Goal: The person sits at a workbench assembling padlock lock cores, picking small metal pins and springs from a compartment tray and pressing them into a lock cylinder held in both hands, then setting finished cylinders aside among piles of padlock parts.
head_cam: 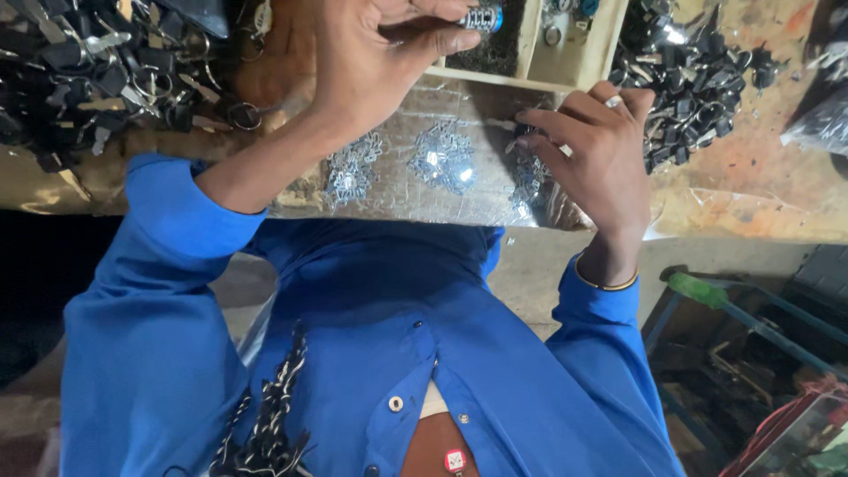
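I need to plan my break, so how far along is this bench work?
Seemingly done: three heaps of silver pieces lie on the shiny sheet. In hand: the left hand pinches a small blue-tipped piece over the wooden tray, and the right hand touches the rightmost heap. Left, probably: the big piles of dark keys on both sides.

left hand (371,66) pinching a small blue-and-silver part (483,18) over a wooden tray (530,53); right hand (596,155) resting on foil-wrapped bench (424,203) beside silver clips (442,159).
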Tool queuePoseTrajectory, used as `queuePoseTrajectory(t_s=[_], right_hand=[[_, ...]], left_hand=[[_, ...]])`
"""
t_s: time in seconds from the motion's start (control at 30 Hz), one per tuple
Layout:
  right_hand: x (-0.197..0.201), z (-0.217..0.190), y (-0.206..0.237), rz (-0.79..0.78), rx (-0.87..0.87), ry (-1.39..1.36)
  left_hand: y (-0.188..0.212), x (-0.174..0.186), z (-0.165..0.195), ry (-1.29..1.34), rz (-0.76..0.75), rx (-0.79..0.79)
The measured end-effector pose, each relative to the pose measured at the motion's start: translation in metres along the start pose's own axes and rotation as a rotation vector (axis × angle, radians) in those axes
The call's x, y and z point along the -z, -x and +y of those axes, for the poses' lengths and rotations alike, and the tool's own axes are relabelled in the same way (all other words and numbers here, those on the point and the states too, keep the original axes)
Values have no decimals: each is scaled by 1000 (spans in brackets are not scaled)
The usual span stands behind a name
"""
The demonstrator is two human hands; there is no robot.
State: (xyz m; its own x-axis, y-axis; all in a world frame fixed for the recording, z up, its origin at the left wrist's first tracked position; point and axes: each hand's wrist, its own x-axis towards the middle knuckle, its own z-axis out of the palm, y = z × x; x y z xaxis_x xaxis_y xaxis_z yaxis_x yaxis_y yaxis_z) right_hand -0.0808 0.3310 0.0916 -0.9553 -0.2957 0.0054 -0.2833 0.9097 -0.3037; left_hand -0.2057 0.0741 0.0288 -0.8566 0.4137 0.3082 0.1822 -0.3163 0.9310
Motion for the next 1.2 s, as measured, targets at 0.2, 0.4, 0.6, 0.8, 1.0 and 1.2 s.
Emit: queuePoseTrajectory(t_s=[0.2,0.4,0.6,0.8,1.0,1.2], right_hand=[[-22,-15,47,221,-162,-140],[-53,-56,86,351,-222,-120],[-67,-74,99,339,-252,-187],[-69,-75,98,347,-243,-144],[-72,-86,100,322,-39,-101],[-77,-118,81,350,-142,-414]], left_hand=[[31,12,41,-205,-57,-100],[106,5,75,-315,9,-72],[167,-24,76,-205,181,309],[194,-36,55,-193,177,284],[205,-42,41,-244,191,294],[205,-44,35,-327,209,306]])
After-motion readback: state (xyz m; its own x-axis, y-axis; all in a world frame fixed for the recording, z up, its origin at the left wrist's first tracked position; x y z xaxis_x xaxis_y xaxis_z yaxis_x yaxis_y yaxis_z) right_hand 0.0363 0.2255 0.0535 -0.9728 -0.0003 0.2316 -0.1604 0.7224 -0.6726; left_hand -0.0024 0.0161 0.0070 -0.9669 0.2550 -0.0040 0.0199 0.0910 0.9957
